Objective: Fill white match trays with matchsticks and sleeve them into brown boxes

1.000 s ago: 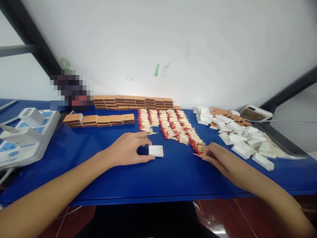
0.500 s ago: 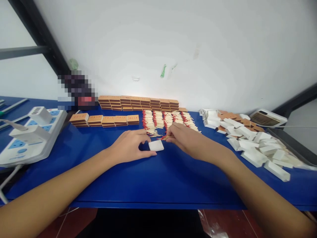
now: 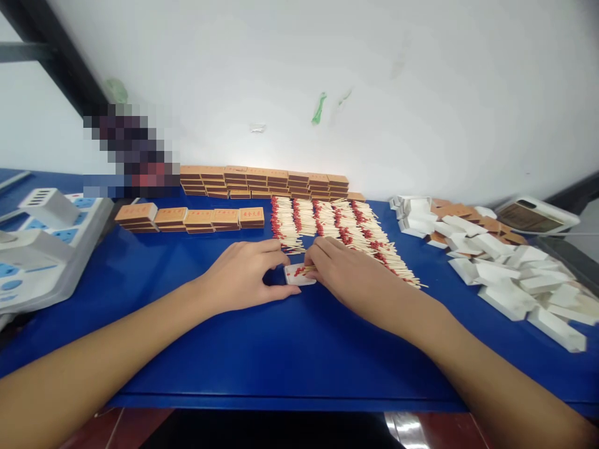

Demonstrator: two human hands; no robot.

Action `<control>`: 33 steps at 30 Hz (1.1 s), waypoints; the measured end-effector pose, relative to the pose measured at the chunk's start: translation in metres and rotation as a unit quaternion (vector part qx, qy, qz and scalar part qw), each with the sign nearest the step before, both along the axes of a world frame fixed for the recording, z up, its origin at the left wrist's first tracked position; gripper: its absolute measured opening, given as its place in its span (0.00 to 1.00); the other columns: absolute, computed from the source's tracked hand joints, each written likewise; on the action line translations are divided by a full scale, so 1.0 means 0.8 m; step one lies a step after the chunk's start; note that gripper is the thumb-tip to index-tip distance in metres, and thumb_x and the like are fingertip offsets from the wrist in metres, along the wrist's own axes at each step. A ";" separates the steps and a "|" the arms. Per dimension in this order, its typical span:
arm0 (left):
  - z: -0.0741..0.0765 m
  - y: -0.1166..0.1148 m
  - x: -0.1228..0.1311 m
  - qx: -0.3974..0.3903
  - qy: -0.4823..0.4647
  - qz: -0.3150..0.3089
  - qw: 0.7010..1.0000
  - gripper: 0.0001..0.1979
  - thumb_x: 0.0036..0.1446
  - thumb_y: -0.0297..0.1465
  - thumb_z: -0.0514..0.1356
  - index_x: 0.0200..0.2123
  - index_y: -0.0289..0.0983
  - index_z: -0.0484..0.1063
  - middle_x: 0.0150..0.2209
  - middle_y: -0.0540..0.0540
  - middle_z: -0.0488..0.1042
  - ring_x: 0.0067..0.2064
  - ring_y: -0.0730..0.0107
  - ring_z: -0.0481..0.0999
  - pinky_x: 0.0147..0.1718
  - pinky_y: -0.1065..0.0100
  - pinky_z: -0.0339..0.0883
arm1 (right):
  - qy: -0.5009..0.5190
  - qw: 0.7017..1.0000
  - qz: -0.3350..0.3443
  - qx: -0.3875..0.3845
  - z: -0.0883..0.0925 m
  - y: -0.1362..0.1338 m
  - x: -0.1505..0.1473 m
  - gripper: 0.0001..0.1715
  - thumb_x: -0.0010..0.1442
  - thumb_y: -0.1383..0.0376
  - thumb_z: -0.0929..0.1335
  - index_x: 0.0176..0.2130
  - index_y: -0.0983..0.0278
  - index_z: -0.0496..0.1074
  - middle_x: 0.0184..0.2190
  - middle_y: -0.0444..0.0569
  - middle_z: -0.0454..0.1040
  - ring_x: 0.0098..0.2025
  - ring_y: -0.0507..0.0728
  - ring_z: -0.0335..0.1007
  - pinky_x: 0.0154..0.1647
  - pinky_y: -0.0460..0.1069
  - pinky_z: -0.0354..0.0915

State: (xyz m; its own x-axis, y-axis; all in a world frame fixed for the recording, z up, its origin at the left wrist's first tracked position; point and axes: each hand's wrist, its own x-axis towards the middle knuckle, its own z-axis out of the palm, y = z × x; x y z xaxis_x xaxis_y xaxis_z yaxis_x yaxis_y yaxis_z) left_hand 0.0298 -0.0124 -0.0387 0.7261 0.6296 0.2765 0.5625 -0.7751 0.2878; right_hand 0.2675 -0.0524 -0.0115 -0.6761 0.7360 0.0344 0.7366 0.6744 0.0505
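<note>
A small white matchbox tray (image 3: 292, 280) lies on the blue table. My left hand (image 3: 246, 269) grips its left end, with the thumb along the near side and the fingers at the far side. Several red-headed matches (image 3: 300, 272) are pinched in my right hand (image 3: 344, 267), their heads over the inside of the tray. The fingertips of this hand partly hide the matches and the tray's right end. Just behind both hands lie rows of loose matches (image 3: 304, 218) with red heads and pale sticks.
Printed matchboxes (image 3: 201, 218) form a front row at left, and a longer stack (image 3: 262, 181) stands against the wall. A pile of white trays (image 3: 505, 280) and brown sleeves lies at right, near a phone (image 3: 536, 215). A power strip (image 3: 70, 249) with plugs sits at left.
My right hand has brought the matches left, from beside the tray to over it. My left hand stays at the tray. The view has shifted slightly, showing more matches at right.
</note>
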 end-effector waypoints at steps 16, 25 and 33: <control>0.001 0.003 -0.003 -0.009 -0.008 -0.007 1.000 0.19 0.63 0.48 0.67 0.44 0.39 0.82 0.37 0.51 0.77 0.32 0.73 0.73 0.29 0.67 0.59 | 0.141 0.975 -0.107 -0.132 0.009 0.009 0.044 0.09 0.75 0.58 0.67 0.48 0.60 0.75 0.42 0.49 0.80 0.40 0.59 0.76 0.39 0.52 0.65; 0.002 0.000 -0.003 -0.017 -0.011 -0.008 1.000 0.18 0.63 0.48 0.68 0.43 0.38 0.81 0.36 0.50 0.77 0.32 0.73 0.74 0.29 0.68 0.59 | 0.189 0.974 -0.045 -0.118 -0.006 0.005 0.024 0.06 0.73 0.68 0.66 0.43 0.60 0.74 0.40 0.45 0.79 0.39 0.55 0.73 0.39 0.50 0.63; 0.003 0.000 -0.003 -0.015 -0.006 -0.009 1.000 0.18 0.63 0.48 0.68 0.43 0.38 0.81 0.37 0.50 0.76 0.32 0.73 0.73 0.29 0.68 0.59 | 0.235 0.958 -0.071 -0.149 -0.006 0.004 0.022 0.07 0.71 0.68 0.68 0.48 0.60 0.75 0.41 0.45 0.80 0.41 0.55 0.75 0.41 0.50 0.66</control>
State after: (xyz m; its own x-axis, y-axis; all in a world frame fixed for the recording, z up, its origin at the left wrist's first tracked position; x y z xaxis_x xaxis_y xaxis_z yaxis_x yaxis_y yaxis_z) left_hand 0.0274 -0.0121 -0.0361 0.7340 0.6251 0.2657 0.5456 -0.7756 0.3174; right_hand 0.2855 -0.0491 -0.0161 -0.5294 0.8442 0.0844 0.7167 0.4983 -0.4879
